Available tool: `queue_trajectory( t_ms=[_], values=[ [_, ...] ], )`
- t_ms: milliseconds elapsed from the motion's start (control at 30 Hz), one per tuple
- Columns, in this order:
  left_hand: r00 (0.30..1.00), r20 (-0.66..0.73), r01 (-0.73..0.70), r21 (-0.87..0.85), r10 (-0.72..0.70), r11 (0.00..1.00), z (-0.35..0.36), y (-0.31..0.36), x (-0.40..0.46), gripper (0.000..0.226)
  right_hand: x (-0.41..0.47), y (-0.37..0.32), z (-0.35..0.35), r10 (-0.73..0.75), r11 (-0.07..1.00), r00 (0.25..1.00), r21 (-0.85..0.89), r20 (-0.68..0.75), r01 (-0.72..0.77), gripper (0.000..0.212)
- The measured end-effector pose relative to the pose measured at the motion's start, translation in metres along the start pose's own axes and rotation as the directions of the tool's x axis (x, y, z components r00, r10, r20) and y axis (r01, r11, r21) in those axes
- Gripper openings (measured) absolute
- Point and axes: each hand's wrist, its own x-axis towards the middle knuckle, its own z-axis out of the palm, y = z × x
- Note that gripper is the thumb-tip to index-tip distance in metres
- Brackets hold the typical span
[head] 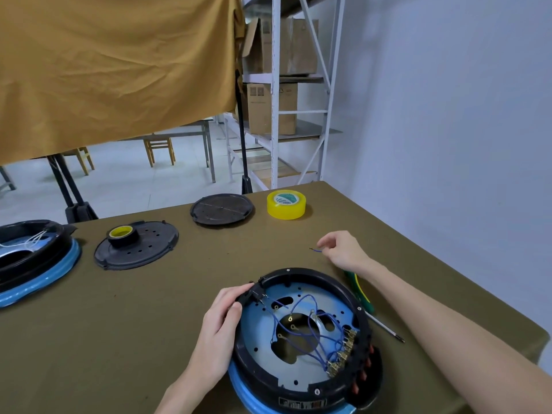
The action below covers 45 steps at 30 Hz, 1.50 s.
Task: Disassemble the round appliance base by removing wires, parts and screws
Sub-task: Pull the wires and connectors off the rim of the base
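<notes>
The round appliance base (301,380) lies open side up at the table's near edge: a black ring over a blue rim, with a grey-blue plate inside. Several blue wires (310,333) loop across the plate to a row of brass terminals (343,351) on its right side. My left hand (219,324) grips the base's left rim, fingers curled over the black edge. My right hand (343,249) hovers just beyond the base and pinches one end of a short loose blue wire (315,250) low over the cloth.
A green-and-yellow screwdriver (363,294) lies under my right forearm, right of the base. Further back are a yellow tape roll (286,204), a black round cover (222,209), another cover (155,243) carrying a small tape roll (122,234), and a second base (30,258) at left.
</notes>
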Motion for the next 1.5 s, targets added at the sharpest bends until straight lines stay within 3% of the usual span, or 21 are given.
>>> queue_trajectory(
  t_ms=[167, 300, 400, 467, 567, 767, 1500],
  values=[
    [1.000, -0.001, 0.004, 0.001, -0.004, 1.000, 0.000, 0.000, 0.000, 0.039, 0.002, -0.001, 0.010, -0.014, 1.000, 0.997, -0.029, -0.077, 0.012, 0.023],
    [1.000, 0.004, -0.004, 0.001, 0.004, 1.000, 0.000, 0.002, 0.000, 0.039, -0.036, -0.036, 0.019, -0.200, 0.976, 0.957, 0.043, -0.213, 0.213, 0.021],
    [1.000, 0.010, -0.010, 0.004, 0.010, 1.000, 0.000, 0.004, 0.000, 0.040, -0.081, -0.067, 0.024, -0.376, 0.920, 0.918, 0.067, -0.126, 0.386, 0.016],
    [1.000, 0.012, -0.015, 0.011, 0.015, 1.000, 0.000, 0.006, -0.001, 0.040, -0.108, -0.083, 0.032, -0.430, 0.903, 0.903, -0.008, -0.021, 0.430, 0.007],
    [1.000, 0.013, -0.008, 0.023, 0.008, 1.000, -0.001, 0.008, -0.002, 0.039, -0.129, -0.095, 0.047, -0.416, 0.883, 0.905, -0.198, 0.088, 0.425, 0.017],
    [1.000, 0.009, -0.006, 0.089, 0.005, 0.996, -0.003, 0.006, -0.005, 0.034, -0.128, -0.093, 0.071, -0.413, 0.814, 0.907, -0.413, 0.084, 0.409, 0.021],
    [1.000, 0.005, -0.026, 0.040, 0.026, 0.999, -0.002, 0.003, -0.004, 0.040, -0.124, -0.087, 0.078, -0.419, 0.857, 0.908, -0.332, -0.001, 0.395, 0.018]
  ],
)
